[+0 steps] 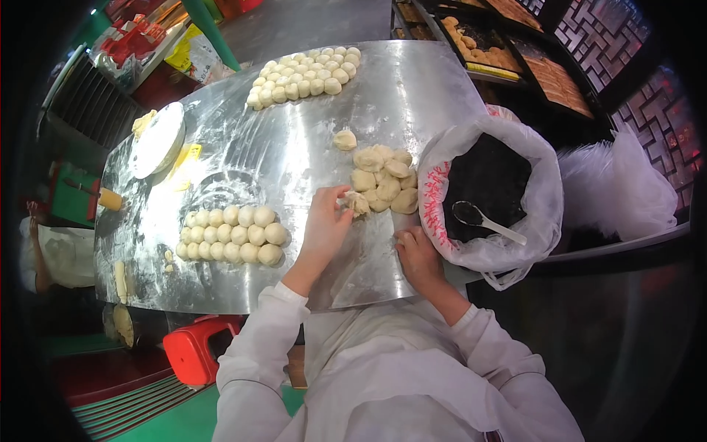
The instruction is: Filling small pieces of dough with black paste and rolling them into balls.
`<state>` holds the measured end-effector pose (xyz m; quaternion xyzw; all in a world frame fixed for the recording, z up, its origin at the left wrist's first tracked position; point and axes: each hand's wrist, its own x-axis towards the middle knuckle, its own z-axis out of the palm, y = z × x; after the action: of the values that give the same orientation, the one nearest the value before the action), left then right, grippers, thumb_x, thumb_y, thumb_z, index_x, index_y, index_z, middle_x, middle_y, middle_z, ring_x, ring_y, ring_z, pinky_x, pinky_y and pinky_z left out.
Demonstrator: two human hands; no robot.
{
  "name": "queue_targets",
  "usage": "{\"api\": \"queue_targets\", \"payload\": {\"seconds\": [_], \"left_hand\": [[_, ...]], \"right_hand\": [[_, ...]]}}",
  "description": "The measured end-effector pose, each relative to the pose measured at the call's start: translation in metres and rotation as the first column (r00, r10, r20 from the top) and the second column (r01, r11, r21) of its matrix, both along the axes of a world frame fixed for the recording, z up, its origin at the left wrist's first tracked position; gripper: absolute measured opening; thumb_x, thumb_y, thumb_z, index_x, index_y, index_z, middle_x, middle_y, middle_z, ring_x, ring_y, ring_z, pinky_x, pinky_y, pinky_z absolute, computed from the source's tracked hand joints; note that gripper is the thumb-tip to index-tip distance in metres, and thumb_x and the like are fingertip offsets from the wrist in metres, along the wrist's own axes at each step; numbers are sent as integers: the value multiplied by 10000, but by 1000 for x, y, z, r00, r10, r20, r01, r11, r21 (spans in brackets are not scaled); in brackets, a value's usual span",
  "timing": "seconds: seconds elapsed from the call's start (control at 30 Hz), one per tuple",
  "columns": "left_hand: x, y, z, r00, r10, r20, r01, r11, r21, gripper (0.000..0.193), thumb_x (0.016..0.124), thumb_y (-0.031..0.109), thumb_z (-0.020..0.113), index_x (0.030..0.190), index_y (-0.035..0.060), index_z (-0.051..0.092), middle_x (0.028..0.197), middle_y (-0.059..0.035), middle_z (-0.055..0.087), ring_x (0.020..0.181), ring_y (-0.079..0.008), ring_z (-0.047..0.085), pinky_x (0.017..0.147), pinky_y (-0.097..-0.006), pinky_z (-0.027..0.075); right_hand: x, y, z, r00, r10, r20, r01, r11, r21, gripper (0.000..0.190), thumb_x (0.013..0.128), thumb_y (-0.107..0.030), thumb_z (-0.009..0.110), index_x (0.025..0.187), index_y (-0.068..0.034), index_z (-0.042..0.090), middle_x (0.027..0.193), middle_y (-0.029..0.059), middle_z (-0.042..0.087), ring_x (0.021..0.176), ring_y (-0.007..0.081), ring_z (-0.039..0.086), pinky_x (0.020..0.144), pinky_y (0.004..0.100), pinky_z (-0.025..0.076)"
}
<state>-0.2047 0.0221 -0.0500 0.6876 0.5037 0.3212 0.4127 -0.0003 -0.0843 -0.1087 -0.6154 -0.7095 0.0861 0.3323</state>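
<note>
My left hand [325, 224] has its thumb and fingertips around the left edge of a ragged piece of dough [359, 204]. That piece lies at the near left of a cluster of flattened dough pieces [388, 188]; a single dough piece [345, 140] sits apart, farther back. My right hand [421, 259] rests on the table with curled fingers, close to a container lined with a clear plastic bag [544, 166]. Whether anything is inside that hand is hidden. Dark filling [489, 160] fills the container, and a white-handled spoon [504, 230] lies on it.
Rows of dough balls stand at the left [232, 235] and far side [304, 74] of the floured metal table [420, 88]. A white basin [159, 141] and a yellow scraper [186, 160] are far left. A red stool [193, 351] stands below. Baking trays [480, 44] are at back right.
</note>
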Motion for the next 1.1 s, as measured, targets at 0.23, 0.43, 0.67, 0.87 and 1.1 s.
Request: {"api": "queue_targets", "payload": {"seconds": [0.23, 0.43, 0.67, 0.87, 1.1], "left_hand": [[1, -2, -7, 887, -207, -414, 302, 936, 180, 579, 810, 132, 752, 1345, 68, 539, 1349, -190, 472, 1232, -373, 477, 1021, -446, 437], [-7, -23, -17, 931, -18, -364, 122, 957, 263, 506, 827, 163, 761, 1283, 21, 591, 1215, -136, 583, 1031, -248, 620, 902, -353, 508], [-60, -63, -4, 998, -12, -54, -2, 968, -250, 277, 911, 137, 676, 1171, 53, 715, 1076, -45, 682, 926, -129, 623, 818, -260, 498], [-14, -61, -14, 742, 115, -660, 199, 903, 381, 486, 965, 306, 589, 1401, 93, 557, 1516, -141, 434, 1409, -343, 364, 1121, -529, 288], [17, -7, -41, 752, 117, -649, 224, 881, 418, 596, 950, 398, 602, 1432, 63, 500, 1557, -165, 380, 1455, -389, 288, 1153, -623, 198]], "right_hand": [[-3, 2, 7, 999, 40, -16, -39, 998, 39, 213, 816, 14, 678, 1018, -37, 635, 1002, 135, 582, 916, 335, 608, 779, 421, 491], [-2, -1, 7, 998, 45, -50, -39, 994, 103, 195, 804, 21, 679, 984, -35, 630, 964, 122, 585, 894, 328, 609, 771, 411, 491], [-1, 2, 2, 999, 34, -27, -32, 995, 97, 166, 806, 14, 679, 960, -34, 642, 961, 121, 589, 892, 325, 606, 774, 407, 492], [-1, 3, -4, 999, 34, -10, -33, 996, 84, 216, 808, 2, 688, 1014, -48, 646, 996, 124, 588, 891, 330, 612, 785, 426, 494], [-8, 4, 2, 998, -47, -49, 46, 999, -16, 293, 790, 7, 700, 1068, -44, 626, 1067, 147, 634, 969, 344, 626, 825, 431, 514]]}}
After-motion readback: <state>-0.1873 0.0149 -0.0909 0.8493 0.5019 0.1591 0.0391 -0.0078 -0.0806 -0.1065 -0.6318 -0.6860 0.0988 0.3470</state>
